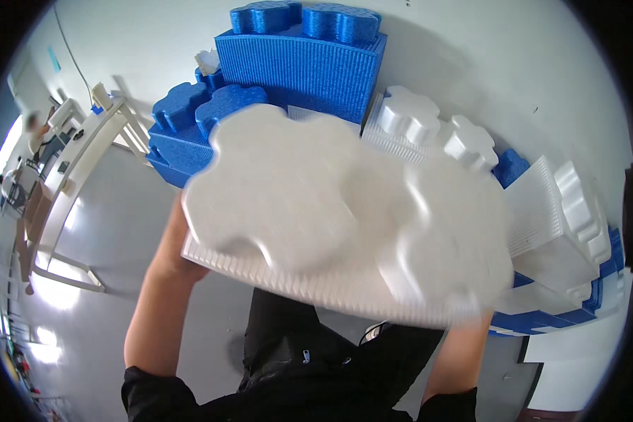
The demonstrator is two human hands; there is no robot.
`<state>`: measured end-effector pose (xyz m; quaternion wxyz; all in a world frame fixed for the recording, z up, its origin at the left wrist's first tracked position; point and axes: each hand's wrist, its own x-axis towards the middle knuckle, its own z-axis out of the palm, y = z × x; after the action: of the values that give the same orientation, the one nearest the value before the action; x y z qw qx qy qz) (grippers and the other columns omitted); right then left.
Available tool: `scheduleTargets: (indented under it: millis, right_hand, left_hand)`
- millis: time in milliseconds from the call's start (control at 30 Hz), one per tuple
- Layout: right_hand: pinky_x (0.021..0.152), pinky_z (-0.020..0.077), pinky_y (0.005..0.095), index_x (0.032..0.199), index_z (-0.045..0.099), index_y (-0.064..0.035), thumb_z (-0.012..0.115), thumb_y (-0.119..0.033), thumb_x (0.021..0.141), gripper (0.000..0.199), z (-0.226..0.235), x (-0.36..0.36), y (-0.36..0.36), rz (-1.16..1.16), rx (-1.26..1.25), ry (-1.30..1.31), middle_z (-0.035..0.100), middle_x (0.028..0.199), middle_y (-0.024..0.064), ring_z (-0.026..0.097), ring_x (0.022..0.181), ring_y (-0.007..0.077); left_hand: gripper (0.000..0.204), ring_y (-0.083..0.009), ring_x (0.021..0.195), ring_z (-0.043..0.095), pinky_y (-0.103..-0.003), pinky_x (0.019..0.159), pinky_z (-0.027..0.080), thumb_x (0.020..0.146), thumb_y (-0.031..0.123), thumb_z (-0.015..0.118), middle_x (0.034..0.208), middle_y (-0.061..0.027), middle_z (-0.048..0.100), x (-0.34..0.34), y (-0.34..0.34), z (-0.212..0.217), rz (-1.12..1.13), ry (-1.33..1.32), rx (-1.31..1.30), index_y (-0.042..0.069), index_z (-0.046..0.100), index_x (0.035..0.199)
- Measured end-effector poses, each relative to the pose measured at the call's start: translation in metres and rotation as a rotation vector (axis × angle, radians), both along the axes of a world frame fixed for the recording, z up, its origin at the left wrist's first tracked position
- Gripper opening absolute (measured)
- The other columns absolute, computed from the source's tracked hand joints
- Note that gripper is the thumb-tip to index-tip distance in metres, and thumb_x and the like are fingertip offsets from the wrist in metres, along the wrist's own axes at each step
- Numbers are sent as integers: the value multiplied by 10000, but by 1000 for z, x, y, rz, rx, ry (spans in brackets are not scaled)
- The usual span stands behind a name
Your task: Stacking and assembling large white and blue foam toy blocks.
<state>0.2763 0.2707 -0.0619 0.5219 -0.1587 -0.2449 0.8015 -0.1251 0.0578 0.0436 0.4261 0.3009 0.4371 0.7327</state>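
Note:
A large white building block [359, 204] with two raised, clover-shaped studs fills the middle of the view, slightly blurred. It is held up in front of my body, tilted so its studded face shows. My left hand [185, 246] grips its left end, the fingers mostly hidden behind the block. At the lower right end my right hand [480, 323] holds it too, with most of that hand out of sight beneath. Just beyond the block stand stacked blue blocks [299, 74] and another white block [415, 116] of the same kind.
More white [541, 211] and blue blocks stand stacked at the right, against the pale wall [485, 42]. A white table [84, 162] with small items on top is at the left, over a grey floor [133, 211]. Another person [39, 133] sits far left.

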Motion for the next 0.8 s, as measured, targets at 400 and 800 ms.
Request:
scheduleTargets:
  millis: [400,800]
  right_hand:
    - [1041,434,406,1376,434,-2,501,-348,985,527,40,-90,57,39,657,34,542,1334,143,557,1187,274]
    - [918,488,310,1267,533,49,551,-204,951,405,25,-108,71,-287,567,-504,577,1199,111,595,1067,208]
  left_hand:
    - [590,-259,1129,570,-352,982,424,952,476,452,1232,-156,586,-15,100,38,-5,498,43,86,481,1393]
    - [497,-328,1112,585,-428,972,452,906,410,591,1149,-165,634,-11,117,1,490,1102,136,73,588,1271]
